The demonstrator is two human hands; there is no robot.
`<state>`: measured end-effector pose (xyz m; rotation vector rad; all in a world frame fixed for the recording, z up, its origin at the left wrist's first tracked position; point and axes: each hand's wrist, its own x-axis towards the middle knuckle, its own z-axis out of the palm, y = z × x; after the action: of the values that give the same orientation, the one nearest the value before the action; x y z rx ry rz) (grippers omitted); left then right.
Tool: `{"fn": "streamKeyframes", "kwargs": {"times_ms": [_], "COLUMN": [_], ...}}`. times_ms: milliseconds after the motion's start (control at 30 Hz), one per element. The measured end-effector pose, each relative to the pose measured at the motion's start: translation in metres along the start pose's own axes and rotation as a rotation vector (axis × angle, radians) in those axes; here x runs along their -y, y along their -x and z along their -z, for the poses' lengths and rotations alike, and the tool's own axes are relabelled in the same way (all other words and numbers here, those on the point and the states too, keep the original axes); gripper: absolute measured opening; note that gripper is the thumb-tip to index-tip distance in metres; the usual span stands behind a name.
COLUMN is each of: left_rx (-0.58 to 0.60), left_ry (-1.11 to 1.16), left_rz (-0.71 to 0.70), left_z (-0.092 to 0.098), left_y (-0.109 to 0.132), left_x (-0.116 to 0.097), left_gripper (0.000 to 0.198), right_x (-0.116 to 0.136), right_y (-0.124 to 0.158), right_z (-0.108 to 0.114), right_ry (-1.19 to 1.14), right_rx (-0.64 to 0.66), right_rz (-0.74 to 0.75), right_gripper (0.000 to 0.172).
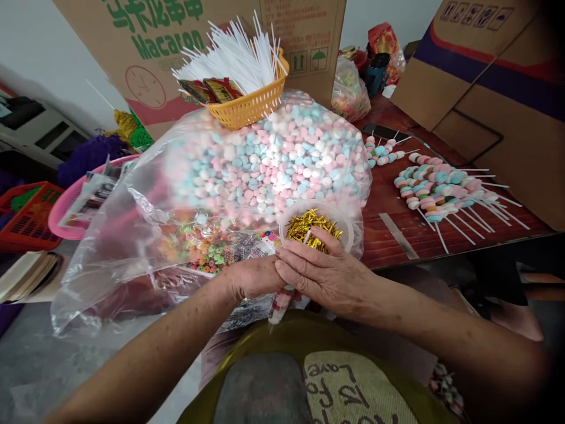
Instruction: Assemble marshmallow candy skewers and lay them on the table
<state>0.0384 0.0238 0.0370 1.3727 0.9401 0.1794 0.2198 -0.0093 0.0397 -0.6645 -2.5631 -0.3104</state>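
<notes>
My left hand (256,277) and my right hand (324,275) are together in front of my lap, the right lying over the left. A marshmallow skewer (280,305) in a clear wrapper hangs below them, tilted, with its rounded end down. Its pale stick (308,237) pokes up by my right fingers. Both hands are closed around the skewer, though the left fingers are mostly hidden. Right behind them sits a round clear tub (346,235) of gold twist ties (313,225).
A large clear bag of pastel marshmallows (265,171) fills the middle. On it stands a yellow basket (247,106) of white sticks (247,59). Colourful cereal rings (216,256) show at front left. Finished skewers (445,185) are piled on the red table (379,206); cardboard boxes (304,23) stand behind.
</notes>
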Motion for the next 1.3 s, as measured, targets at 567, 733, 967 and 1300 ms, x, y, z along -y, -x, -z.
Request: {"fn": "streamKeyframes", "kwargs": {"times_ms": [567,733,967,1300], "left_rx": [-0.614,-0.716,-0.815,-0.550], "left_ry": [-1.354,-0.629,0.503,0.600], "left_rz": [-1.063,-0.660,-0.057,-0.080], "left_z": [-0.017,-0.009,0.001,0.007], "left_y": [0.014,0.017,0.015,-0.001], "left_x": [0.036,0.050,0.039,0.019], "left_gripper": [0.017,0.015,0.025,0.034], "right_x": [0.004,-0.043,-0.067,-0.081], "right_y": [0.010,0.000,-0.013,0.005], "right_z": [-0.009,-0.021,-0.079,-0.058], "right_ry": [-1.815,-0.989,-0.403,-0.820], "right_rx": [0.620,0.513,0.451,0.112], "right_rz": [-1.174,-1.010,-1.091,-1.169], "right_gripper": [0.026,0.029,0.019,0.019]}}
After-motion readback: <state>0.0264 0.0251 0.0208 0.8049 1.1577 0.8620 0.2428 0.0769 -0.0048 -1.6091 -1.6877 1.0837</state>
